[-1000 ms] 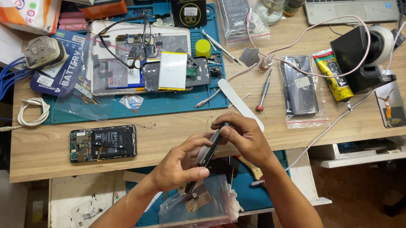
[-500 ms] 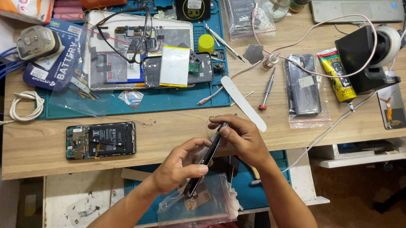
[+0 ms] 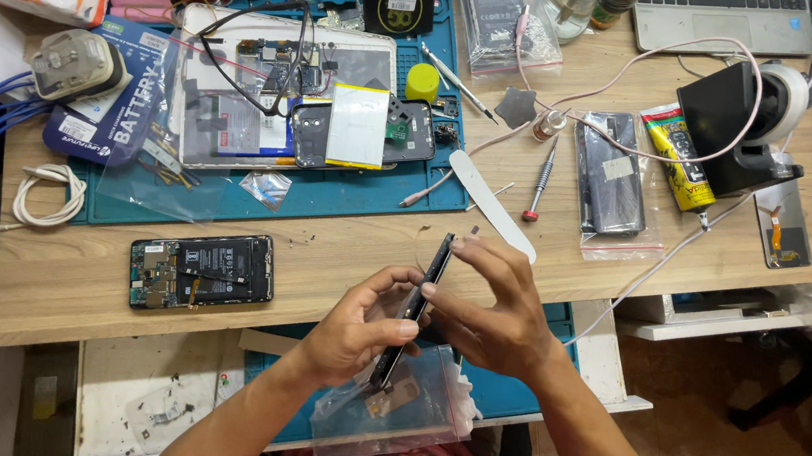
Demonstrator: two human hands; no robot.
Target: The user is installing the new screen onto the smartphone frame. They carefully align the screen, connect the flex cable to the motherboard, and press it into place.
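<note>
Leftmost, we see an opened phone (image 3: pixel 201 270) lying flat on the desk (image 3: pixel 67 293). Next, our left hand (image 3: pixel 356 325) and right hand (image 3: pixel 493 313) both pinch a thin dark panel (image 3: pixel 415 304), edge-on, probably a screen, above a clear plastic bag (image 3: pixel 397 408). Farther right lies a red-tipped screwdriver (image 3: pixel 541 180).

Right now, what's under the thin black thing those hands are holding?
Under the thin black phone screen lies a clear plastic bag with a small brown part inside. The hands hide whatever lies further beneath.

Both hands' fingers (image 3: pixel 408 328) pinch a thin phone screen (image 3: pixel 415 303) edge-on above the desk (image 3: pixel 322 264)
</note>
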